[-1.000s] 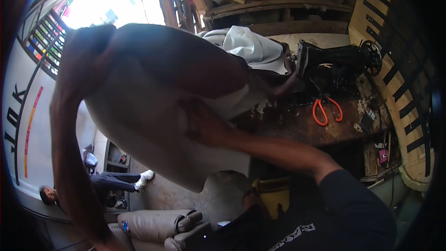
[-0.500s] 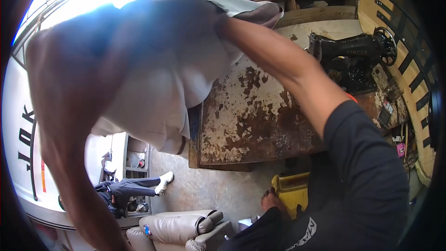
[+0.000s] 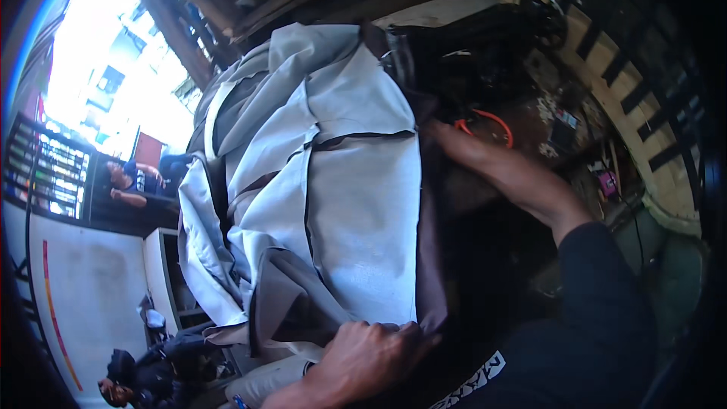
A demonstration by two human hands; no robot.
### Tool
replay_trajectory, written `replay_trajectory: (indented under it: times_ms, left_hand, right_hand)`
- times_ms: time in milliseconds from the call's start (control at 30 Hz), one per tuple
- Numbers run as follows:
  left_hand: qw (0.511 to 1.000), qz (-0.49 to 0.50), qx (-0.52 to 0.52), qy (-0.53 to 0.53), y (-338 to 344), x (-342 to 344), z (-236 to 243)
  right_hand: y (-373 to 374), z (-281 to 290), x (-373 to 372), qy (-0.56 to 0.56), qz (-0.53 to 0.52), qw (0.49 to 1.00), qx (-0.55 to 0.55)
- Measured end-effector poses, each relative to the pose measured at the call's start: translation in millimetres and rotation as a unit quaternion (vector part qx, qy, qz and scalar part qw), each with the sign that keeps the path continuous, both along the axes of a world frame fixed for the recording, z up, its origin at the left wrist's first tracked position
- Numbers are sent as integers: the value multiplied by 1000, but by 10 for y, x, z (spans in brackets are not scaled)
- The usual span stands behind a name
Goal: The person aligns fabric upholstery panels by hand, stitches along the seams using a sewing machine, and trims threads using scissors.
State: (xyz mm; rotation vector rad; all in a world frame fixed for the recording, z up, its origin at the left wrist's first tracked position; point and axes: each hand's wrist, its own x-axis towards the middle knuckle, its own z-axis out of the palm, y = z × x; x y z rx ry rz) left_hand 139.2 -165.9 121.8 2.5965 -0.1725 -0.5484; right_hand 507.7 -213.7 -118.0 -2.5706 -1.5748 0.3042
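A large sewn cover of light grey, leather-like sheet with brown edging [image 3: 363,204] is spread in front of me, its seam allowances showing and its left part in loose folds. My left hand [image 3: 363,360] is closed on the cover's near edge, knuckles up. At the brown right edge, farther off, lies my right hand [image 3: 452,140]; its fingers are hidden in shadow and behind the material. Beyond it stands a black sewing machine [image 3: 485,34] with a handwheel [image 3: 544,19], close to the cover's far right corner.
An orange-red ring [image 3: 500,127] lies on the dark tabletop by the machine, near a pink object [image 3: 606,183]. A slatted wooden board [image 3: 606,68] borders the right side. Two people [image 3: 155,371] [image 3: 136,182] are at the left, near a white cabinet [image 3: 163,273].
The cover has been swung from the upper left and now lies open over the table. My left hand has come down to its near edge; my right arm has drawn back rightward.
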Motion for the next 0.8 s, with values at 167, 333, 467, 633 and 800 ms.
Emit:
replay_trajectory:
  times_ms: [167, 333, 467, 633, 800]
  left_hand:
    - [998, 18, 24, 54, -172, 46, -99]
    - [995, 85, 3, 59, -36, -28, -69]
    - [998, 18, -41, 51, 66, -6, -122]
    - [996, -57, -73, -12, 332, 649, -74]
    - [972, 135, -68, -182, 671, 1428, -612]
  right_hand:
    - [137, 38, 282, -3, 6, 998, -58]
    - [-172, 239, -164, 41, 112, 990, -72]
    - [-688, 718, -465, 472, 42, 867, 156]
    - [-728, 662, -461, 411, -17, 892, 186]
    - [-748, 552, -459, 390, -55, 893, 219]
